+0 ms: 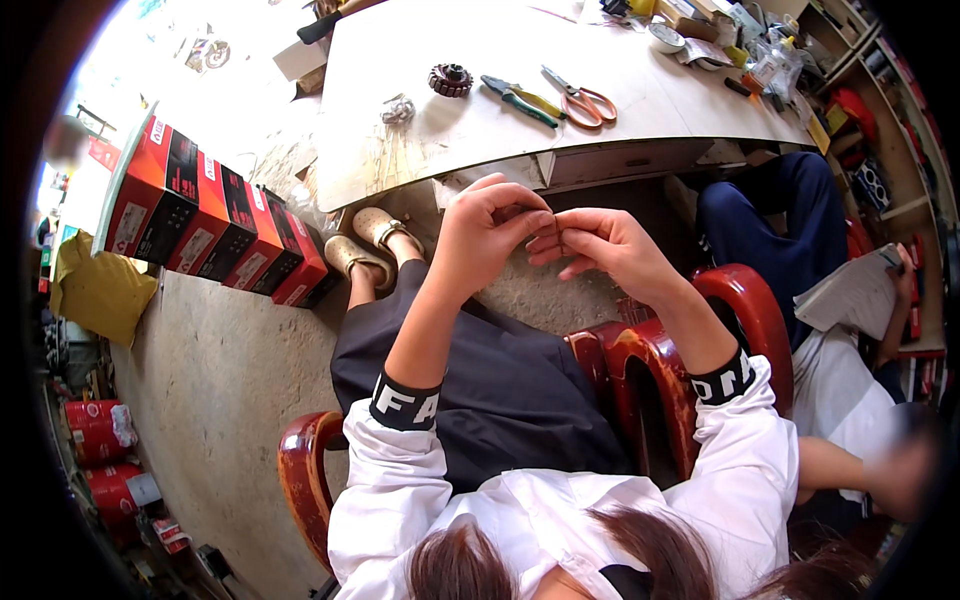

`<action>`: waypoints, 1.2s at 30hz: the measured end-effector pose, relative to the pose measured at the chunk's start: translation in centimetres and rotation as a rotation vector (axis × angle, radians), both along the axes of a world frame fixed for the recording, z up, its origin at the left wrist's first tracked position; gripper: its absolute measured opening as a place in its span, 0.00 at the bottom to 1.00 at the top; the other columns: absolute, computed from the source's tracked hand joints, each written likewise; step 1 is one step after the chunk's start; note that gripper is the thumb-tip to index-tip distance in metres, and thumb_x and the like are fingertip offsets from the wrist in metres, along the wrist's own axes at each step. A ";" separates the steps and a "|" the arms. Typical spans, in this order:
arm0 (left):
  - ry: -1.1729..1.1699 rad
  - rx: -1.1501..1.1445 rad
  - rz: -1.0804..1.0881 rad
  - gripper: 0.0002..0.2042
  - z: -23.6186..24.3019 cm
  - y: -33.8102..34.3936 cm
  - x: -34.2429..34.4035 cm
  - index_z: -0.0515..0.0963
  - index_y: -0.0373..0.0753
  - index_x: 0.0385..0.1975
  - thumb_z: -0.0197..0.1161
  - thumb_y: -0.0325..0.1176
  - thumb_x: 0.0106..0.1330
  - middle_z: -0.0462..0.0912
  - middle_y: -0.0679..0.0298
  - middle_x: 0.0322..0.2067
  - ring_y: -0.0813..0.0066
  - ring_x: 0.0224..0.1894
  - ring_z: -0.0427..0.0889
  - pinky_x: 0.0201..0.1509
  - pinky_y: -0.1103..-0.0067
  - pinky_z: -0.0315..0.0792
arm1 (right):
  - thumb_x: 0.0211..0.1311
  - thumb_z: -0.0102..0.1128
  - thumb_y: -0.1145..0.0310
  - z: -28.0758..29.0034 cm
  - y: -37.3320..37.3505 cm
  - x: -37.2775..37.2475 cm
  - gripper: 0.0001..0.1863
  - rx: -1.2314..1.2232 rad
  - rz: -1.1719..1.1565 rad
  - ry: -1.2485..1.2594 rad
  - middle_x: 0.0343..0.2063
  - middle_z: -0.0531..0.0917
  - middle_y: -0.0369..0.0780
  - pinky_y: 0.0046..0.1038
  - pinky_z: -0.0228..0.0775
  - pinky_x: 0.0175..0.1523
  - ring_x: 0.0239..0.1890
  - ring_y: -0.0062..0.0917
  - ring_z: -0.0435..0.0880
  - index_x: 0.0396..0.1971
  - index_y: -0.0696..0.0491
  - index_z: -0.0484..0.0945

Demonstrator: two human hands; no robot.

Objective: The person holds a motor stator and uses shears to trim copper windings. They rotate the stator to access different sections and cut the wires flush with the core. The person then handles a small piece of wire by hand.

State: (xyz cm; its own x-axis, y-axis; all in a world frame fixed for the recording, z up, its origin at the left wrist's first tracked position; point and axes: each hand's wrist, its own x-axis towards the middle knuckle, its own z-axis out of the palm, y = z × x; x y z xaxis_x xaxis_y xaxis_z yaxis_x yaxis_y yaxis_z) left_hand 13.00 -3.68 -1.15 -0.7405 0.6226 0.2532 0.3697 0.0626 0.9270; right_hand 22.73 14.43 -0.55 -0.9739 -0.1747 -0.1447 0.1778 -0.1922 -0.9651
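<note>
My left hand (485, 232) and my right hand (622, 250) are raised over my lap, fingertips almost meeting. Thumb and fingers of each are pinched together around something small, thin and dark, perhaps a strand, too fine to name. Beyond them on the white table (400, 50) sits a dark round toothed part (450, 80) that resembles a motor stator. Left of it lies a small tangled clump of thin pale material (397, 109). Pliers with green and yellow handles (507, 91) rest to its right, beside scissors with orange handles (571, 94).
Red and black boxes (215, 215) stand in a row at the left. Bottles, tape and other clutter (765, 65) crowd the table's far right. I sit in a red wooden chair (305, 460); at my right another person (775, 215) holds papers (850, 290).
</note>
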 end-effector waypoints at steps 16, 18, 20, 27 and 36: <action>-0.254 0.168 -0.316 0.07 -2.1 -0.4 -1.3 0.83 0.30 0.38 0.63 0.27 0.68 0.77 0.71 0.28 0.85 0.31 0.74 0.34 0.86 0.67 | 0.72 0.51 0.73 0.3 1.0 0.3 0.11 -0.099 0.185 -0.020 0.31 0.85 0.39 0.08 0.59 0.22 0.25 0.09 0.76 0.45 0.64 0.79; -0.339 0.262 -0.208 0.07 -2.9 1.1 0.1 0.83 0.31 0.39 0.61 0.26 0.68 0.78 0.69 0.28 0.83 0.32 0.75 0.37 0.85 0.69 | 0.72 0.52 0.73 -0.6 1.2 0.2 0.11 -0.287 0.104 0.024 0.33 0.84 0.39 0.08 0.60 0.22 0.24 0.10 0.75 0.47 0.63 0.78; -0.336 0.274 -0.074 0.08 -4.4 2.7 1.6 0.82 0.31 0.42 0.58 0.25 0.69 0.77 0.68 0.27 0.83 0.32 0.75 0.37 0.84 0.70 | 0.73 0.52 0.69 -1.6 1.8 -0.2 0.14 -0.446 0.064 0.099 0.42 0.84 0.43 0.10 0.72 0.29 0.33 0.13 0.82 0.51 0.61 0.77; -0.149 -0.037 0.057 0.08 -3.0 3.3 3.5 0.80 0.34 0.40 0.57 0.30 0.70 0.78 0.62 0.21 0.75 0.24 0.76 0.30 0.78 0.70 | 0.74 0.50 0.70 -1.8 1.1 -0.7 0.13 -0.425 -0.332 0.108 0.50 0.83 0.43 0.15 0.80 0.40 0.54 0.26 0.83 0.51 0.58 0.77; 0.247 -0.203 0.021 0.06 -1.9 2.9 3.5 0.79 0.39 0.37 0.58 0.33 0.67 0.81 0.52 0.25 0.52 0.30 0.82 0.32 0.65 0.73 | 0.74 0.49 0.71 -1.8 1.4 -0.8 0.13 -0.317 -0.385 0.146 0.50 0.82 0.45 0.16 0.82 0.40 0.55 0.29 0.82 0.51 0.59 0.77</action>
State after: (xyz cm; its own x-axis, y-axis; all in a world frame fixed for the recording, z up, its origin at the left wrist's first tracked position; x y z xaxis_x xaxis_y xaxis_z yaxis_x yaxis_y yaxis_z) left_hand 16.52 -0.83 -3.07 -0.6850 0.6642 0.2992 0.5791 0.2473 0.7769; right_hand 21.97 15.85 -2.33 -0.9823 0.1873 -0.0003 -0.0959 -0.5043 -0.8582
